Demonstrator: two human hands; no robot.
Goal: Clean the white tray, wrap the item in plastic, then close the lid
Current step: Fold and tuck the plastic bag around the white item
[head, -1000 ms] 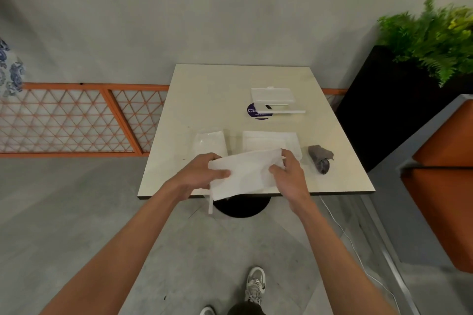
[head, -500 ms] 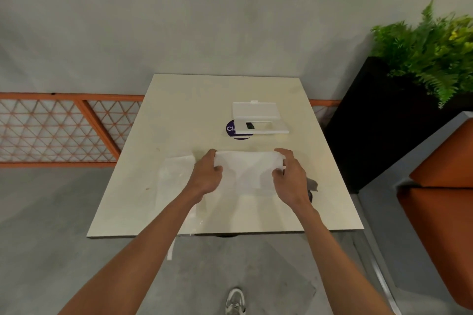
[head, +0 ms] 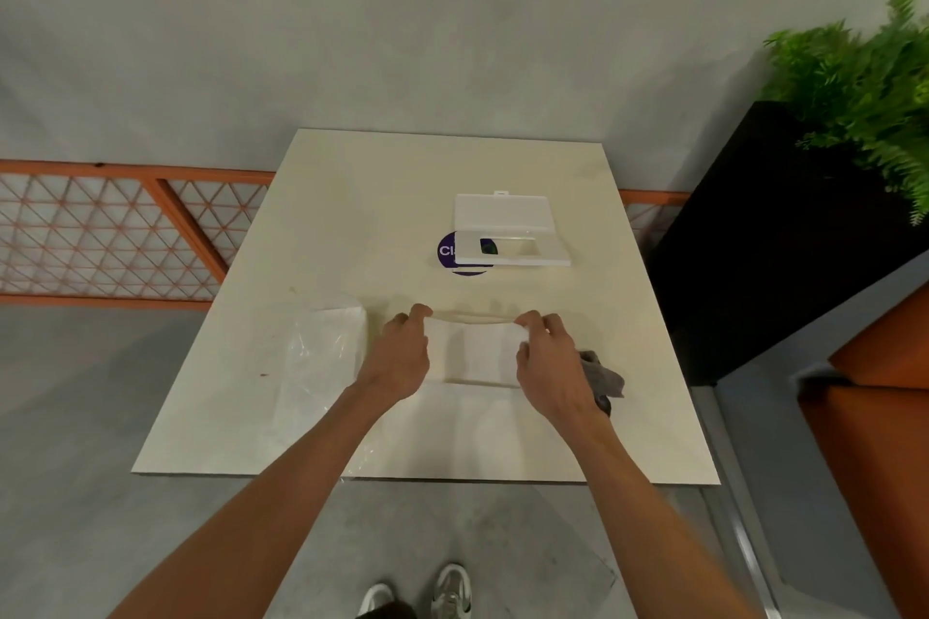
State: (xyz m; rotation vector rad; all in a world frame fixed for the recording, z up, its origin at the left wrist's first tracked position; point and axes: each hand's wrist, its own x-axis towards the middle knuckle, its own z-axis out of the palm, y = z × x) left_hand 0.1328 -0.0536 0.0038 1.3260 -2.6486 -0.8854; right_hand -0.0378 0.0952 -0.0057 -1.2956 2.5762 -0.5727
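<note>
A white tray (head: 475,359) lies on the beige table (head: 402,196), between my two hands. A translucent plastic sheet (head: 467,432) is draped over it and runs down to the table's near edge. My left hand (head: 402,357) pinches the sheet at the tray's far left corner. My right hand (head: 550,357) pinches it at the far right corner. The tray shows only dimly through the plastic. Farther back stands a white box (head: 513,254) with its lid (head: 502,211) open.
A second clear plastic bag (head: 321,357) lies left of the tray. A grey cloth (head: 603,380) sits just right of my right hand. A purple round sticker (head: 447,251) peeks from under the box. A black planter (head: 754,241) with a fern stands at the right.
Both hands carried the plastic sheet from above the table's near edge forward and down over the tray. The view has shifted closer to the table.
</note>
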